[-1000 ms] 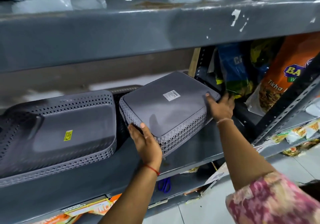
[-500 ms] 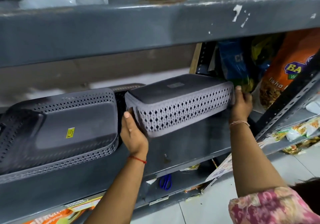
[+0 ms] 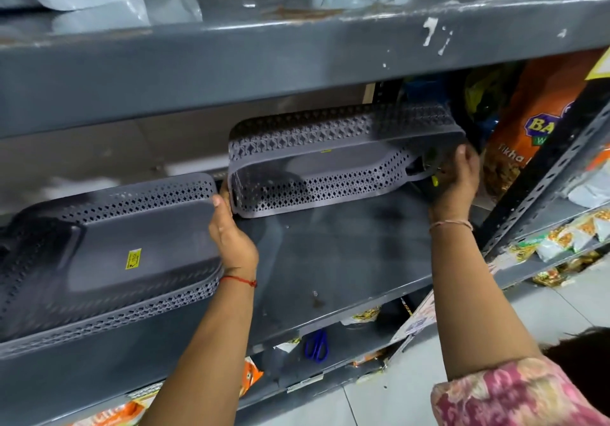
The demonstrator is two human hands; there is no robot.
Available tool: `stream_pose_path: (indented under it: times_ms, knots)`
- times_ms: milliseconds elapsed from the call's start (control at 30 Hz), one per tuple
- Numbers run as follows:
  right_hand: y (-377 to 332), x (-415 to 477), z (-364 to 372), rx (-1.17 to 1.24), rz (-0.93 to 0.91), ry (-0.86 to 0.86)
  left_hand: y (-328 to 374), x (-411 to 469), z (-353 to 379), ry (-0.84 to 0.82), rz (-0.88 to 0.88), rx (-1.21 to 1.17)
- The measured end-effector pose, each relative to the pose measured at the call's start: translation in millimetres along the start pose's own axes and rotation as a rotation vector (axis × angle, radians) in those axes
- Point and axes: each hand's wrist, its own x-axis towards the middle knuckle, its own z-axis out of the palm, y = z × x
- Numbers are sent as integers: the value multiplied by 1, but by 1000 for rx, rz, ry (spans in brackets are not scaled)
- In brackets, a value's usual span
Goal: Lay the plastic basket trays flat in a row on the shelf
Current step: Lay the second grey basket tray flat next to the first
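Gripping the raised basket tray (image 3: 330, 158) at its two short ends, our left hand (image 3: 231, 237) and right hand (image 3: 457, 178) clasp the rim. We judge it light, stiff, latticed plastic. It hangs above the shelf (image 3: 346, 254), long axis left-right, opening tilted toward us, beside the flat tray (image 3: 109, 247).

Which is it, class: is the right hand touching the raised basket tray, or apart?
Touching: the head view shows the right hand gripping the raised basket tray at its right end.
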Motion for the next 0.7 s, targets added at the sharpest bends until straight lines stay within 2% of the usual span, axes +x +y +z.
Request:
stream_pose_path:
  times_ms: [167,367,500,633,700]
  knots:
    - [19,-8,4,-172,75,-125,-6,2,-5,-100,33,20]
    - [16,-9,13,-239,-21,54,-8,13,-4,-127,71,-55]
    - [14,-3,16,-452,-123,92,0,15,2,-90,105,-42]
    - [20,6,19,-623,-198,79,0,22,7,-109,-42,18]
    - [34,20,25,-746,-99,43,-13,46,16,-159,-144,92]
